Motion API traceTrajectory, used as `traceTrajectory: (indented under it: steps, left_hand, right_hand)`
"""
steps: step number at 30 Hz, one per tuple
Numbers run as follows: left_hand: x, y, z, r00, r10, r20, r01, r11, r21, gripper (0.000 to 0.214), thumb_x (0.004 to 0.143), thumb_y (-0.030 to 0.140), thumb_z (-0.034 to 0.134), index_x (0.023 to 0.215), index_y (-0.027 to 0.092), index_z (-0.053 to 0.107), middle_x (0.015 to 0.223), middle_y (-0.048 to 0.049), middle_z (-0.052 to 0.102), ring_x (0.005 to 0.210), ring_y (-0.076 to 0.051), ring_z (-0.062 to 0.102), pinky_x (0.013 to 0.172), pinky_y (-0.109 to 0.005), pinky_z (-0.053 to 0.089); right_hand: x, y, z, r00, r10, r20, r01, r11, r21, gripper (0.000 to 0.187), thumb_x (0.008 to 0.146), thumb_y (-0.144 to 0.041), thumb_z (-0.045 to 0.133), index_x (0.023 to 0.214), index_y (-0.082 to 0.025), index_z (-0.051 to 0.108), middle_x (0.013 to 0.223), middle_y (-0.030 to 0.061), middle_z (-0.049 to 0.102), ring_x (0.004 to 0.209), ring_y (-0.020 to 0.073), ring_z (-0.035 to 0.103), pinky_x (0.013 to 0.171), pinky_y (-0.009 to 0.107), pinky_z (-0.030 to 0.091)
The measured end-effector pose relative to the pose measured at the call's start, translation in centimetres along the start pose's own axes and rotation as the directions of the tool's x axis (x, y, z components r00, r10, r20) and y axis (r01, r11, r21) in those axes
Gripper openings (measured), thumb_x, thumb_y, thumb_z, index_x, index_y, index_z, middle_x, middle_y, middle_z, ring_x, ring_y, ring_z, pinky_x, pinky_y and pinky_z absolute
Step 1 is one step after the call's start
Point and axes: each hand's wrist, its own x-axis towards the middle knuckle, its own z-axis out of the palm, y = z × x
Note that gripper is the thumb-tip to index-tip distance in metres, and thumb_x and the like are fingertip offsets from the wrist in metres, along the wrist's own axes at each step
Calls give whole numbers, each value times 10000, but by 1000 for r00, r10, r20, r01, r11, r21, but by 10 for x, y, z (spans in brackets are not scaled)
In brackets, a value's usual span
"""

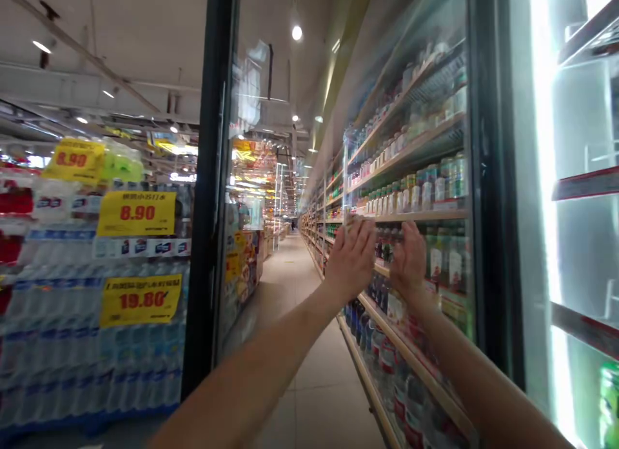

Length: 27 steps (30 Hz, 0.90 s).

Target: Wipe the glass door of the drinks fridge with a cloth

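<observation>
Forearms fill foreground. Left hand [352, 259] and right hand [409, 259] both open, holding nothing, palms near the cooler door [425, 178] glass ahead. Open door [217, 178] stands left of left hand. Step looks like pushing the glass; needs flat, even contact.

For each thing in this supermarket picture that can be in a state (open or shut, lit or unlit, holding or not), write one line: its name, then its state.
Black-framed glass fridge door: swung open.
Left hand: raised, open, holding nothing.
Right hand: raised, open, holding nothing.
White vertical fridge light strip: lit.
Round ceiling lamp: lit.
Wooden drinks shelves: stocked with bottles.
</observation>
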Motion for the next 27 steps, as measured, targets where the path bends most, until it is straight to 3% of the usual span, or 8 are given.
traceTrajectory:
  steps: [4, 8, 13, 16, 19, 21, 25, 27]
  left_hand:
    - [-36, 18, 3, 969, 233, 78, -235, 972, 22, 544, 903, 283, 358, 1397, 64, 298, 1502, -134, 226, 1401, -266, 152, 1136, -475, 154]
    - [-68, -18, -15, 872, 463, 160, -471, 882, 13, 522, 914, 286, 343, 1414, 145, 284, 1507, -56, 239, 1408, -204, 135, 1145, -424, 151]
    - [-56, -87, -41, 999, 5, -32, -1, 991, 137, 467, 907, 210, 349, 1366, 132, 367, 1455, -108, 353, 1399, -237, 172, 1134, -478, 137]
    - [-88, -84, -44, 982, 189, 17, -190, 978, 86, 474, 898, 209, 368, 1355, 83, 372, 1435, -121, 383, 1404, -212, 149, 1145, -409, 136]
    - [-120, -75, -45, 861, 484, 154, -489, 872, -8, 472, 907, 233, 361, 1372, 156, 366, 1457, -50, 361, 1405, -173, 146, 1157, -370, 85]
    - [-121, -82, -48, 892, 412, 183, -421, 907, 11, 491, 908, 232, 360, 1396, 193, 328, 1471, -35, 335, 1402, -169, 161, 1158, -394, 70]
    - [-107, -102, -52, 996, 38, 85, -49, 990, 134, 508, 899, 224, 382, 1399, 157, 327, 1461, -98, 343, 1396, -222, 186, 1144, -446, 103]
    - [-117, -99, -51, 980, 159, 118, -172, 978, 114, 501, 907, 250, 368, 1396, 149, 331, 1460, -91, 346, 1399, -214, 172, 1148, -422, 96]
  right_hand:
    - [-14, 15, -2, 999, -44, 28, 48, 988, -146, 505, 892, -268, 309, 1389, -185, 343, 1391, 148, 439, 1321, 248, 367, 1077, 489, 267]
    - [-32, 14, -11, 987, -93, 135, 124, 961, -245, 481, 888, -284, 352, 1359, -196, 385, 1403, 136, 432, 1356, 245, 309, 1093, 480, 233]
    - [-54, 15, -20, 983, -93, 161, 140, 939, -313, 441, 890, -286, 352, 1312, -192, 437, 1394, 135, 444, 1356, 240, 310, 1084, 473, 249]
    - [-59, 17, -21, 984, -68, 165, 120, 936, -330, 455, 885, -286, 345, 1324, -201, 428, 1401, 126, 437, 1364, 240, 294, 1088, 478, 246]
    - [-60, 19, -20, 982, -53, 179, 113, 933, -340, 464, 880, -293, 349, 1330, -211, 425, 1402, 122, 437, 1362, 248, 299, 1085, 489, 254]
    - [-60, 19, -19, 983, -57, 176, 116, 932, -344, 465, 880, -300, 352, 1330, -210, 427, 1399, 126, 441, 1358, 255, 307, 1079, 494, 263]
    - [-60, 18, -19, 982, -38, 183, 102, 931, -349, 487, 872, -303, 350, 1345, -208, 411, 1417, 125, 416, 1359, 260, 301, 1080, 501, 247]
    - [-60, 18, -20, 981, -23, 193, 90, 932, -350, 496, 865, -306, 361, 1348, -207, 407, 1429, 122, 401, 1362, 260, 292, 1082, 502, 238]
